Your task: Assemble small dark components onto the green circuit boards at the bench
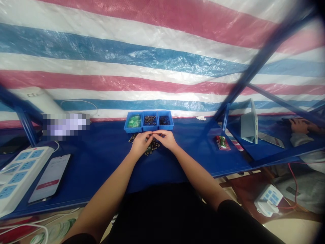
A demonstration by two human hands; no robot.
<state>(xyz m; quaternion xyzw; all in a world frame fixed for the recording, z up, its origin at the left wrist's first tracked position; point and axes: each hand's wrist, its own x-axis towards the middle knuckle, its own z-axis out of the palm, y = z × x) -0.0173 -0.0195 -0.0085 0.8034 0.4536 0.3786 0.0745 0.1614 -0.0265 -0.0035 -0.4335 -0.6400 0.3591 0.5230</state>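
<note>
My left hand (pixel 141 143) and my right hand (pixel 166 139) meet fingertip to fingertip just in front of three blue bins. Both are pinched closed, and whatever they hold is too small to make out. Under and around them lies a loose pile of small dark and brass-coloured parts (pixel 150 149) on the blue table. Green circuit boards (pixel 134 121) fill the left bin. Small brass-coloured pieces (pixel 150 120) lie in the middle bin (pixel 149 128), and small black pieces (pixel 164 120) in the right one.
A phone (pixel 50 176) and a white power strip (pixel 24 169) lie at the left of the blue table (pixel 101 166). On the right are a small red-green box (pixel 222 142), a blue frame post (pixel 225 118) and a propped tablet (pixel 250 123). Another person's hand (pixel 299 125) shows at far right.
</note>
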